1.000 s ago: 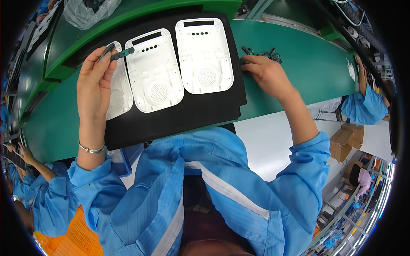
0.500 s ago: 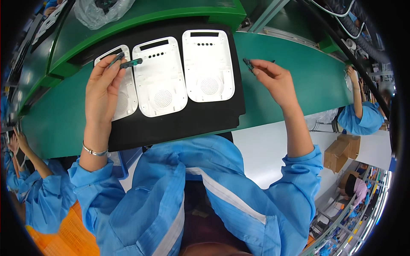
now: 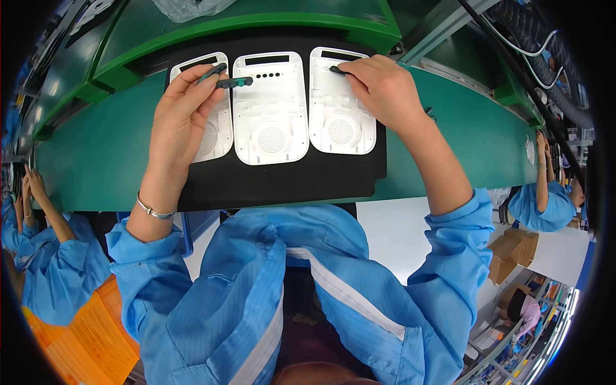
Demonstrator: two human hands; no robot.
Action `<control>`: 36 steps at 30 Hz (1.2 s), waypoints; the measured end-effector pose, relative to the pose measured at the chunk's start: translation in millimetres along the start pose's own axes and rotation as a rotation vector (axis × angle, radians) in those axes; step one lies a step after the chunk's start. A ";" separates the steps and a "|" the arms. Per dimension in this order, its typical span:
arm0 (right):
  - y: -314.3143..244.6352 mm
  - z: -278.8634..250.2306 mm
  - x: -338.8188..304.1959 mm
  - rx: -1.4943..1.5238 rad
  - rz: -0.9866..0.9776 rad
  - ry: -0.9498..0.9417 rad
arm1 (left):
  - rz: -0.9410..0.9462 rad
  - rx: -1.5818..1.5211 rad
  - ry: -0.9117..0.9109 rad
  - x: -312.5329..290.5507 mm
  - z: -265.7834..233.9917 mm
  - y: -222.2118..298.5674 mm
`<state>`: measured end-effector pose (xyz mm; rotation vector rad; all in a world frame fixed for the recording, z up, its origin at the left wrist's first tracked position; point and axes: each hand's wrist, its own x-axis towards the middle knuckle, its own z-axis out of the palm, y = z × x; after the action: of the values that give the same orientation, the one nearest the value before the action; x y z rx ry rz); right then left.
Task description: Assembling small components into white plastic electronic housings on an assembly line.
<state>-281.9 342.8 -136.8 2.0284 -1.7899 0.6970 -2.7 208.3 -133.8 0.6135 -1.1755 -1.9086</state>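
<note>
Three white plastic housings lie side by side on a black mat (image 3: 276, 186): a left one (image 3: 221, 131), a middle one (image 3: 269, 106) and a right one (image 3: 327, 96). Each has a slot at its top; round speaker grilles show lower down. Over the left housing, my left hand (image 3: 179, 119) pinches two small dark strips with rounded bumps, one strip (image 3: 236, 83) pointing right with some green on it, the other (image 3: 216, 70) above. My right hand (image 3: 388, 93) is closed on another small black strip (image 3: 336, 69), held at the right housing's upper part, where the row of holes is covered.
Beyond the mat runs a raised green ledge (image 3: 256, 22) with a clear plastic bag (image 3: 192, 6) on it. A small dark piece (image 3: 430, 113) lies on the green table (image 3: 475, 141) to the right. Co-workers in blue sit at both sides; an orange crate (image 3: 90, 333) stands lower left.
My right hand has moved left from above the green table to the right housing, bringing its strip to the upper part. The left hand keeps its two strips. The whole view has shifted slightly.
</note>
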 end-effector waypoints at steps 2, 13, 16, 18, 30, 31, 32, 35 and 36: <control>-2.2 -0.8 3.1 -0.010 -0.029 0.003 | 0.000 -0.002 0.007 -0.4 -1.9 -0.3; 0.9 6.2 7.8 -0.016 -0.085 0.032 | -0.017 -0.019 0.009 3.8 -4.5 -2.7; 3.8 4.0 4.3 -0.034 -0.085 0.094 | -0.043 -0.079 -0.014 5.8 -2.4 -5.1; -0.6 4.1 6.4 -0.034 -0.074 0.069 | -0.057 -0.097 -0.016 5.7 -1.5 -4.6; -80.5 11.5 32.8 1.069 0.537 -0.256 | -0.048 -0.006 -0.037 -3.0 10.7 -3.2; -89.0 17.7 35.6 1.285 0.580 -0.263 | -0.009 0.065 -0.018 -6.1 14.0 -1.8; -92.3 22.7 39.0 1.360 0.641 -0.287 | 0.038 0.164 -0.028 -9.3 17.7 -0.1; -93.1 14.1 44.5 1.364 0.688 -0.251 | 0.149 0.286 -0.112 -12.5 12.1 -1.4; -89.9 11.8 44.9 1.217 0.649 -0.219 | 0.191 0.301 -0.110 -13.4 12.3 -1.6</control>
<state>-187.8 312.4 -115.2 2.0916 -2.5076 2.2676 -4.8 226.0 -129.7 0.5373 -1.5521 -1.6349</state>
